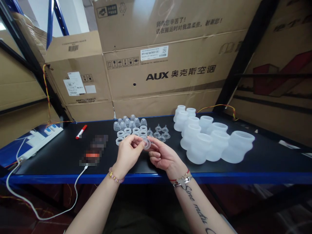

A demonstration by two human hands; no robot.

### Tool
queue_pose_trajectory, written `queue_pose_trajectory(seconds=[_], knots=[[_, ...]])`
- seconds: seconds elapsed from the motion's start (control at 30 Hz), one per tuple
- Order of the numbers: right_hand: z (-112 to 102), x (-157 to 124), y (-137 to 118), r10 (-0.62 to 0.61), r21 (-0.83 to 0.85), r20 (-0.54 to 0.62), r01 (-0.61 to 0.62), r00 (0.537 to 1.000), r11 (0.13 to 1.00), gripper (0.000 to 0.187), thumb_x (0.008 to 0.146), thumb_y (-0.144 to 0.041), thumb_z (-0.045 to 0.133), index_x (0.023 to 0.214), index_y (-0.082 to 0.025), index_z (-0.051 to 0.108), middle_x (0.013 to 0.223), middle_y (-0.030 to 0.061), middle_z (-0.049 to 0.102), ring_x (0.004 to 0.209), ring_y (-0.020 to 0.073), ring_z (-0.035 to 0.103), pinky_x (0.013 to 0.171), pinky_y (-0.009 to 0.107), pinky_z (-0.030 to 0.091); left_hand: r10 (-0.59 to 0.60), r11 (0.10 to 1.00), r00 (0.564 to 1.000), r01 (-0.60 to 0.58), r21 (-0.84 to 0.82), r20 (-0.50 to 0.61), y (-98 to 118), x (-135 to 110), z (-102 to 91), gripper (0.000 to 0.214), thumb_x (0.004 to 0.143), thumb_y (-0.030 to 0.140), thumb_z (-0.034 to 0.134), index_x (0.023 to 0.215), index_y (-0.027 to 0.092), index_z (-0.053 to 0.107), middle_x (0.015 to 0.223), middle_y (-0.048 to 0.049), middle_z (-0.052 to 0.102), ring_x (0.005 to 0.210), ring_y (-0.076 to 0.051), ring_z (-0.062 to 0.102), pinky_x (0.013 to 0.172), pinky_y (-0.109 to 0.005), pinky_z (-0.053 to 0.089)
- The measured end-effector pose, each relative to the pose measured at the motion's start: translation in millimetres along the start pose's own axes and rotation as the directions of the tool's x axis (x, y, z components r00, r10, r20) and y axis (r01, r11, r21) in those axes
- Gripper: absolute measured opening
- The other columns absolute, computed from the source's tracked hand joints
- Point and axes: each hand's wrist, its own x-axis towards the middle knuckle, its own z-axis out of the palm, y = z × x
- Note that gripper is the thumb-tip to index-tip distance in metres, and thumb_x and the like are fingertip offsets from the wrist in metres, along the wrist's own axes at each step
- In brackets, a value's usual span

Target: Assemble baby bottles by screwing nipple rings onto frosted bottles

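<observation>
Left hand [128, 152] and right hand [162, 156] both pinch one small clear ring [147, 143], just in front of the small clear caps [130, 127]

Left grip [128, 152] wrist: gold-pink bead bracelet [114, 176]. Right grip [162, 156] wrist: red cord [173, 179], silver chain [183, 182] (script tattoo [197, 205] along forearm).

Ten big cups [200, 148], about nine small domes [127, 123], some seven rings [120, 133], six valves [158, 128] or so, one marker [81, 132].

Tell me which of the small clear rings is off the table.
The clear ring pinched between the left hand and right hand; the other rings lie on the black table.
</observation>
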Motion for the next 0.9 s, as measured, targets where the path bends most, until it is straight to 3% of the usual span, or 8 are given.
queue_pose_trajectory(seconds=[0.17, 0.3, 0.5, 0.6, 0.67, 0.8, 0.9], knots=[[-0.6, 0.6, -0.3, 0.020, -0.015, -0.001, -0.020, 1.000, 1.000, 0.021, 0.092, -0.027, 0.054, 0.075, -0.015, 0.055, 0.048, -0.0056, 0.054, 0.028, -0.0013, 0.020, 0.027, 0.010, 0.015, 0.016, 0.996, 0.999, -0.014, 0.093, -0.030, -4.8, 3.7, -0.1, 0.026, 0.076, 0.028, 0.067, 0.100, 0.016, 0.067, 0.074, -0.0004, 0.063, 0.061, -0.011, 0.053, 0.062, -0.024, 0.046], [-1.7, 0.7, -1.3, 0.036, -0.013, 0.010, -0.036, 0.999, 0.999, 0.024, 0.093, -0.028, 0.052, 0.074, -0.014, 0.056, 0.051, -0.0036, 0.058, 0.029, -0.0016, 0.020, 0.027, 0.010, 0.015, 0.057, 0.979, 0.998, -0.062, 0.194, 0.032, -6.2, 7.6, -4.5, 0.025, 0.080, 0.033, 0.066, 0.099, 0.019, 0.073, 0.086, -0.0050, 0.066, 0.071, -0.014, 0.058, 0.070, -0.028, 0.048], [-1.0, 1.7, -0.7, 0.036, -0.045, 0.025, -0.034, 0.999, 0.998, 0.018, 0.091, -0.025, 0.053, 0.078, -0.015, 0.059, 0.048, -0.0056, 0.053, 0.030, -0.0012, 0.022, 0.028, 0.010, 0.014, 0.035, 0.998, 0.973, -0.046, 0.046, 0.227, -6.7, 11.5, -5.9, 0.024, 0.085, 0.029, 0.057, 0.101, 0.018, 0.072, 0.098, -0.0067, 0.070, 0.083, -0.017, 0.063, 0.077, -0.029, 0.050], [1.7, 2.8, 5.0, -0.069, -0.127, -0.006, 0.067, 0.998, 0.990, 0.009, 0.087, -0.024, 0.059, 0.085, -0.015, 0.062, 0.045, -0.0079, 0.048, 0.030, -0.0004, 0.025, 0.029, 0.010, 0.015, 0.066, 0.994, 0.974, -0.083, 0.067, 0.216, -10.4, 13.1, -7.3, 0.022, 0.084, 0.023, 0.056, 0.100, 0.018, 0.071, 0.100, -0.0067, 0.069, 0.087, -0.017, 0.062, 0.078, -0.029, 0.049], [3.0, 3.8, 9.9, -0.145, -0.194, -0.026, 0.138, 0.989, 0.971, 0.014, 0.083, -0.029, 0.065, 0.089, -0.016, 0.062, 0.046, -0.0083, 0.047, 0.031, 0.0002, 0.027, 0.030, 0.010, 0.016, 0.065, 0.997, 0.969, -0.075, 0.030, 0.239, -12.6, 13.6, -8.5, 0.018, 0.084, 0.022, 0.055, 0.093, 0.016, 0.069, 0.093, -0.0060, 0.069, 0.084, -0.017, 0.062, 0.077, -0.028, 0.050], [3.3, 4.9, 17.6, -0.216, -0.291, -0.055, 0.192, 0.975, 0.937, 0.029, 0.077, -0.042, 0.070, 0.080, -0.015, 0.060, 0.048, -0.0048, 0.051, 0.033, 0.0014, 0.032, 0.031, 0.013, 0.019, -0.050, 0.994, 0.962, 0.074, -0.080, 0.267, -13.1, 14.2, -8.9, 0.014, 0.083, 0.026, 0.056, 0.085, 0.014, 0.063, 0.082, -0.0042, 0.067, 0.075, -0.015, 0.064, 0.063, -0.024, 0.052], [2.4, 5.6, 22.5, -0.376, -0.399, -0.140, 0.296, 0.916, 0.868, 0.040, 0.071, -0.051, 0.073, 0.080, -0.013, 0.061, 0.058, 0.0019, 0.062, 0.033, 0.0017, 0.035, 0.031, 0.015, 0.019, -0.182, 0.965, 0.965, 0.212, -0.155, 0.188, -11.2, 15.6, -8.7, 0.011, 0.082, 0.024, 0.058, 0.079, 0.014, 0.059, 0.070, -0.0014, 0.063, 0.060, -0.011, 0.062, 0.049, -0.019, 0.048]])
